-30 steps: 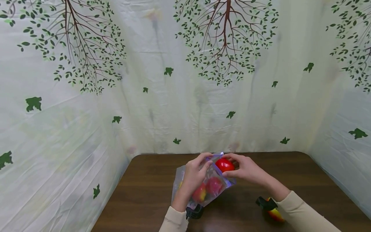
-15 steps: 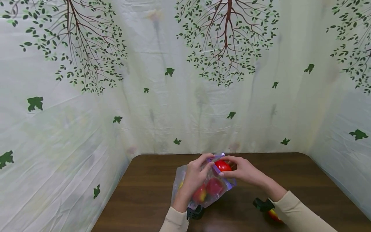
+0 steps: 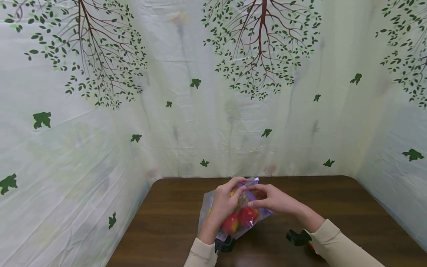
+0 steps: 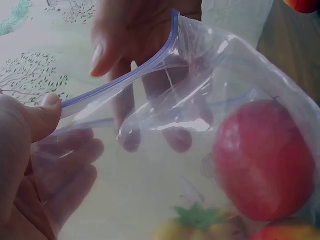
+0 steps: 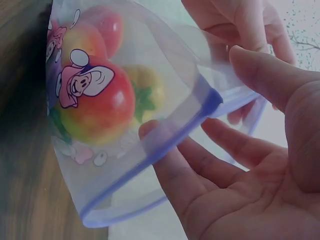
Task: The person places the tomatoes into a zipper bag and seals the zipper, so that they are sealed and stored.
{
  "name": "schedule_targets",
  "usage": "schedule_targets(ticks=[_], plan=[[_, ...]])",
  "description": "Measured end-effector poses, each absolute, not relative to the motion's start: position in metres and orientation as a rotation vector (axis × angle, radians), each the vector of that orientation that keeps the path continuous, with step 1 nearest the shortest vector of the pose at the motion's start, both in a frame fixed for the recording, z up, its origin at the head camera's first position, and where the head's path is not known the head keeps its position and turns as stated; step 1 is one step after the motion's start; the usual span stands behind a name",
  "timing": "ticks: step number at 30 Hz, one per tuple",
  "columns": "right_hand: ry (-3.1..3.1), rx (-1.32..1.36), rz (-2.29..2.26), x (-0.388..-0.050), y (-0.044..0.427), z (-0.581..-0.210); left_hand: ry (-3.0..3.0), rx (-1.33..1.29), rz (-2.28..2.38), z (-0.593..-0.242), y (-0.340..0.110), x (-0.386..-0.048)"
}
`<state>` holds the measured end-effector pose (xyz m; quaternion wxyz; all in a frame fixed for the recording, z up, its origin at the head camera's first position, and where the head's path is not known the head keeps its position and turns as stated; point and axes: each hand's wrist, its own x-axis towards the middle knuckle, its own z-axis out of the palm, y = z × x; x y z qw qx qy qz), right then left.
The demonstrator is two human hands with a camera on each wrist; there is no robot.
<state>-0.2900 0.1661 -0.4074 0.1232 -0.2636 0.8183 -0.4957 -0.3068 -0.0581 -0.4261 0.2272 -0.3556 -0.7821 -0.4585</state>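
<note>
A clear zip bag with a purple zip edge is held above the table. My left hand pinches its rim, with the thumb on the near side and the other fingers behind the film in the left wrist view. My right hand is at the bag's mouth, its fingers spread loosely and holding nothing. Inside lie a red fruit, a red-and-yellow fruit and a yellow fruit with green leaves. More fruit is partly hidden behind these.
A brown wooden table lies under the hands. One more red-and-yellow fruit sits on it, mostly hidden by my right wrist's camera mount and sleeve. White sheeting printed with trees and leaves surrounds the table.
The red fruit in my right hand has passed into the bag and left the fingers. My right hand has moved slightly left and down; my left hand stays on the rim.
</note>
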Motion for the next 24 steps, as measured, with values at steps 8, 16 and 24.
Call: schedule_targets(ticks=[8,16,24], plan=[[2.426,-0.769,-1.452,-0.285,0.179,-0.402,-2.214,-0.991,-1.215,-0.425,-0.060,-0.307],[2.533,-0.767,-1.389,-0.279,0.192,-0.396,-2.256,-0.968,-1.092,-0.427,-0.059,-0.307],[2.650,-0.722,-1.315,-0.275,0.203,-0.395,-2.286,-0.944,-1.036,-0.427,-0.060,-0.308]])
